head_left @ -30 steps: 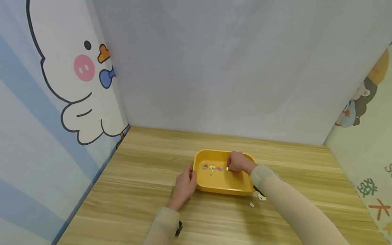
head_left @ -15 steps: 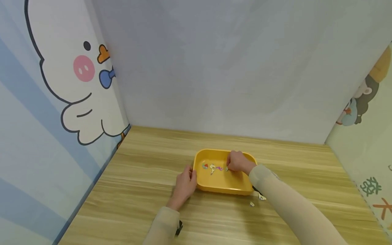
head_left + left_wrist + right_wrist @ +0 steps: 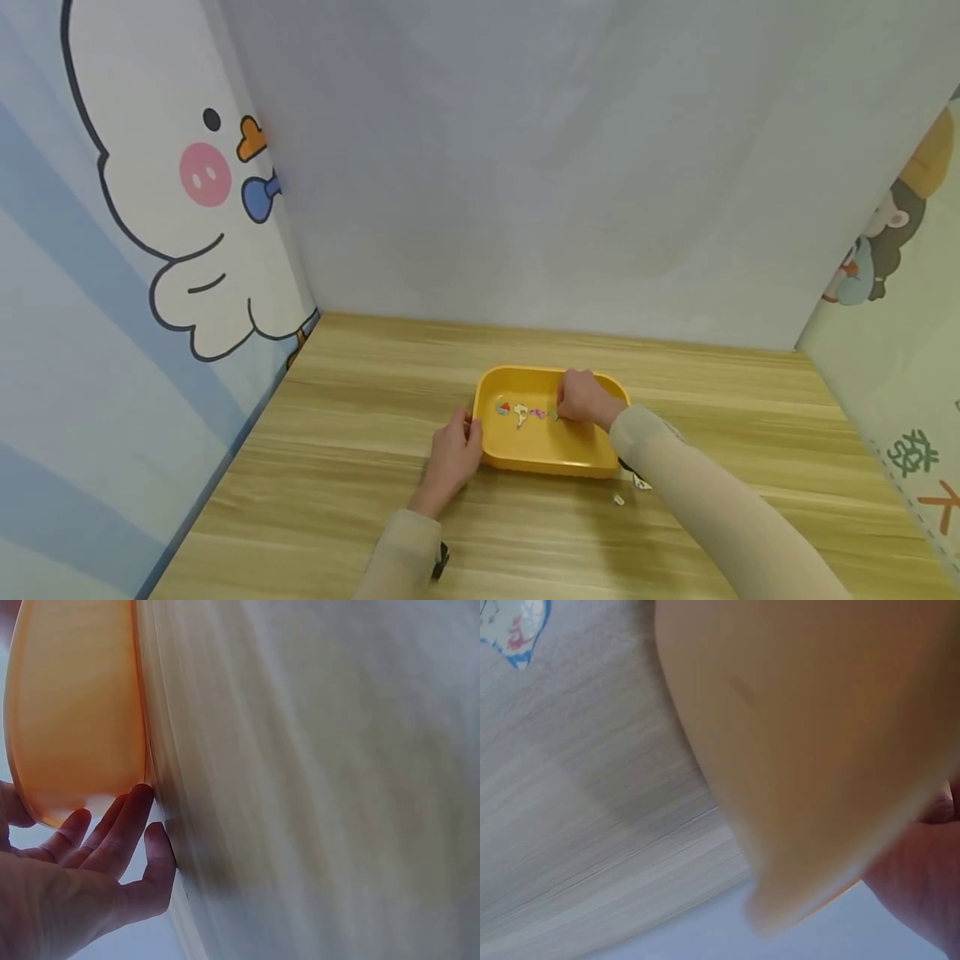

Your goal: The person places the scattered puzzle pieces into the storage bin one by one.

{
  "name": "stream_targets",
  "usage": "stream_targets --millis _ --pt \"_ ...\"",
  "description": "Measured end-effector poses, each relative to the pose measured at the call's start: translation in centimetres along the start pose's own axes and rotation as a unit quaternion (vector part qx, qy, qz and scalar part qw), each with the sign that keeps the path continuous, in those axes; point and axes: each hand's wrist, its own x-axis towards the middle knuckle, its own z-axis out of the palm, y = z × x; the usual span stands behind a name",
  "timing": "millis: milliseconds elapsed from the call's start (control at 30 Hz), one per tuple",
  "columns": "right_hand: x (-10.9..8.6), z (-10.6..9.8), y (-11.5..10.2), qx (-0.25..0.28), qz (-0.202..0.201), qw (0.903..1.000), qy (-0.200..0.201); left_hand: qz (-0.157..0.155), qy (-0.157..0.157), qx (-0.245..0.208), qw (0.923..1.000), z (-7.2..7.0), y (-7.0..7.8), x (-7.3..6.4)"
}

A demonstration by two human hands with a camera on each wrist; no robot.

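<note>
A shallow yellow plastic tray (image 3: pixel 551 450) stands on the wooden table. My left hand (image 3: pixel 456 450) grips its left end; in the left wrist view the fingers (image 3: pixel 124 832) lie against the outer wall and the thumb is by the rim. My right hand (image 3: pixel 585 398) reaches into the tray, fingertips pinching a small flat printed piece (image 3: pixel 557 415), mostly hidden. To its left lie a purple piece (image 3: pixel 537 413), a cream piece (image 3: pixel 521 414) and a red-and-blue piece (image 3: pixel 502 407), roughly in a row. The tray wall covers most of the right hand in the right wrist view.
Outside the tray's front right corner, two more flat pieces lie on the table: a larger cream one (image 3: pixel 641 482) partly by the right sleeve, and a tiny one (image 3: pixel 618 500). A grey backdrop (image 3: pixel 555 208) and printed side panels surround the table (image 3: pixel 360 417).
Under the right fingertips the small piece has shifted or turned slightly, and less of its white face shows. Both hands and the tray stay nearly in place.
</note>
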Motion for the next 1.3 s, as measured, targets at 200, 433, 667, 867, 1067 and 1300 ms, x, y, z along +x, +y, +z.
stream_targets --millis 200,433,667,867,1067,1300 --pt "-1.1 0.1 0.6 0.008 0.013 0.9998 0.013 0.006 -0.004 -0.005 1.0000 0.7 0.3 -0.4" --pt "-2.4 -0.3 1.4 0.010 0.023 0.9997 0.004 0.008 -0.012 -0.024 0.9996 1.6 0.4 -0.7" --pt "-2.9 -0.9 3.1 0.014 -0.024 0.9993 0.024 -0.005 -0.016 -0.006 0.9998 2.0 0.0 -0.7" --pt "-4.6 -1.7 2.8 0.010 -0.037 0.9979 0.053 0.001 -0.017 0.000 0.9999 2.1 -0.2 -0.5" --pt "-6.8 -2.9 2.0 -0.015 -0.054 0.9952 0.081 -0.017 -0.006 -0.001 0.9998 1.4 -0.5 -0.2" --pt "-9.1 -4.1 2.4 -0.023 -0.045 0.9949 0.088 -0.024 0.001 0.018 0.9995 1.0 -0.5 0.1"
